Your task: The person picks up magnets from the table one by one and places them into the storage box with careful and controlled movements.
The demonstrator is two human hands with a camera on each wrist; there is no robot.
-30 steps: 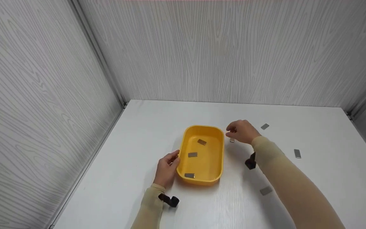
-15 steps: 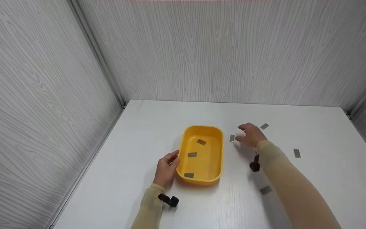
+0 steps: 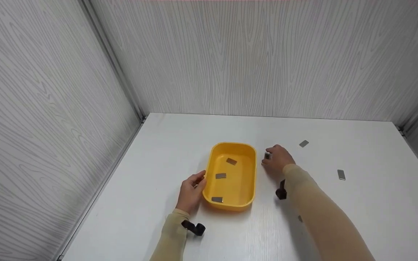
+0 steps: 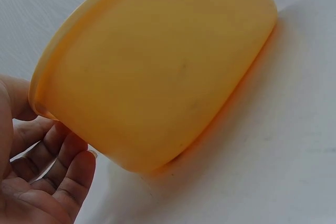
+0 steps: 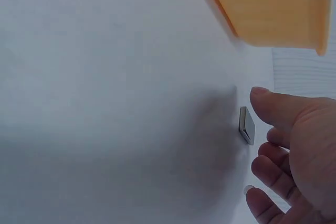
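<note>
My left hand (image 3: 190, 192) holds the left rim of a yellow plastic tub (image 3: 254, 177); in the left wrist view its thumb and fingers meet the rim at one corner of the tub (image 4: 157, 72). Inside the tub lie three small flat silver rectangular blocks, one of them a block (image 3: 221, 175) near the middle. Right of the tub, my right hand (image 3: 281, 159) reaches around another silver block (image 3: 267, 156). The right wrist view has this block (image 5: 247, 126) on the table between thumb and relaxed fingers, with a gap showing on both sides.
Further silver blocks lie on the white table: one block (image 3: 304, 143) behind the right hand, one block (image 3: 341, 174) at the right, and one block (image 3: 300, 219) partly hidden under the right forearm. Pale wood-grain panels (image 3: 249, 58) stand behind and at both sides.
My right hand first drew back rightward from the block beside the tub with fingers spread, then came left again and now surrounds it. The left hand and tub have stayed in place.
</note>
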